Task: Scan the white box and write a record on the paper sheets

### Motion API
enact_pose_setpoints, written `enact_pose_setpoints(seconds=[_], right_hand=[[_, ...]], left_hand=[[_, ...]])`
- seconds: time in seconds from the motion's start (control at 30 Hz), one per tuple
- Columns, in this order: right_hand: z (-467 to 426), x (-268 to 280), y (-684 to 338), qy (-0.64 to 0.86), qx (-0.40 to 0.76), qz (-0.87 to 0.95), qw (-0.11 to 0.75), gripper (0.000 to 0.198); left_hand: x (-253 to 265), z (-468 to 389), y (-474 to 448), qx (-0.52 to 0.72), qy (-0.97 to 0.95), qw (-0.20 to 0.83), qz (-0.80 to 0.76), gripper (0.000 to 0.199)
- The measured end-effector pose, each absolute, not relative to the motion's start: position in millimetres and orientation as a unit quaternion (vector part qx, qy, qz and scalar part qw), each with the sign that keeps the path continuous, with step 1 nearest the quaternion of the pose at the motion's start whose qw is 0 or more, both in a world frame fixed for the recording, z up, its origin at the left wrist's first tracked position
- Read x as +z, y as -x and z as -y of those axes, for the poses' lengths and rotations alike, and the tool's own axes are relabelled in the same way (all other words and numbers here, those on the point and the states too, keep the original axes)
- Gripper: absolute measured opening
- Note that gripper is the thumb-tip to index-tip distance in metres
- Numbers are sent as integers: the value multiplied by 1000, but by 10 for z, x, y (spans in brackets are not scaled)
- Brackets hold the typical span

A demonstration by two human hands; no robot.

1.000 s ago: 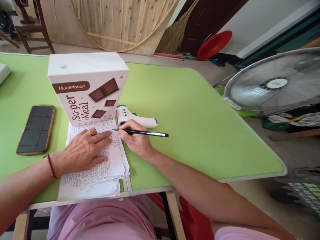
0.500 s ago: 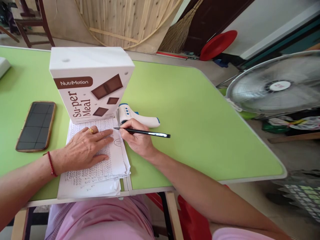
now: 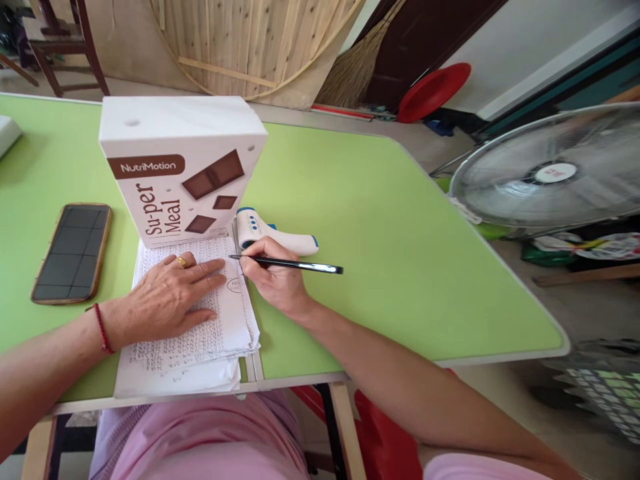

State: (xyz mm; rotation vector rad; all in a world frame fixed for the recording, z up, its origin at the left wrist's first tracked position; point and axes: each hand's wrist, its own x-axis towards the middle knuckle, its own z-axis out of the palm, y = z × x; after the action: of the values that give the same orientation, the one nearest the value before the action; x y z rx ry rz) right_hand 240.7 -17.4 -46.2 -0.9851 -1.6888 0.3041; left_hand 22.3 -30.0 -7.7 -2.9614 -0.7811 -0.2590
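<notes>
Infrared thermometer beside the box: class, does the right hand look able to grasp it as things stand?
Probably not freely: the infrared thermometer lies just beyond the right hand, but that hand is gripping a black pen.

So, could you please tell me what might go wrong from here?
The papers lie in an uneven stack under the left hand, so they could slip if it lifts, or perhaps flutter if the fan blows this way. The right hand, holding the pen, is close to the thermometer and might nudge it. The box stands upright by the papers' far edge and could tip if bumped.
</notes>
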Motion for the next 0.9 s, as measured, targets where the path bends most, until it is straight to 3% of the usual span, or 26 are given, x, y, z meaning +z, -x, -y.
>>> enact_pose_setpoints(seconds=[0.9], right_hand=[[173, -450, -2417, 420, 147, 709, 547, 10]], left_hand=[[-72, 293, -224, -78, 963, 42, 254, 45]])
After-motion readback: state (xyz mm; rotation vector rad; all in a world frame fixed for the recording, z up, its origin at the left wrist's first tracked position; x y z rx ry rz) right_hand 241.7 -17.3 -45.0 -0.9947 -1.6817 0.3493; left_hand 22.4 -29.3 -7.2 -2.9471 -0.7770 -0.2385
